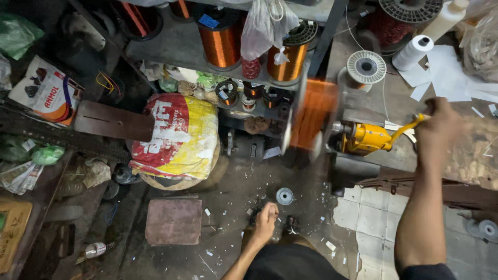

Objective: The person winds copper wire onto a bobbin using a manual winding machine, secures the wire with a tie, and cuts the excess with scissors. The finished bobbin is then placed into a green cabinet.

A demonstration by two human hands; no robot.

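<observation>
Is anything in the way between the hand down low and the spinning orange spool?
Nothing visible is. Between the left hand and the blurred orange spool lies only open floor, with a small grey reel off to the side. The right hand grips the winder's yellow crank.

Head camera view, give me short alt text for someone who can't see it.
A person's right hand grips the crank of a yellow hand winder, whose copper wire spool is blurred. The left hand is closed low over the littered floor; shelves above hold more copper spools.
</observation>
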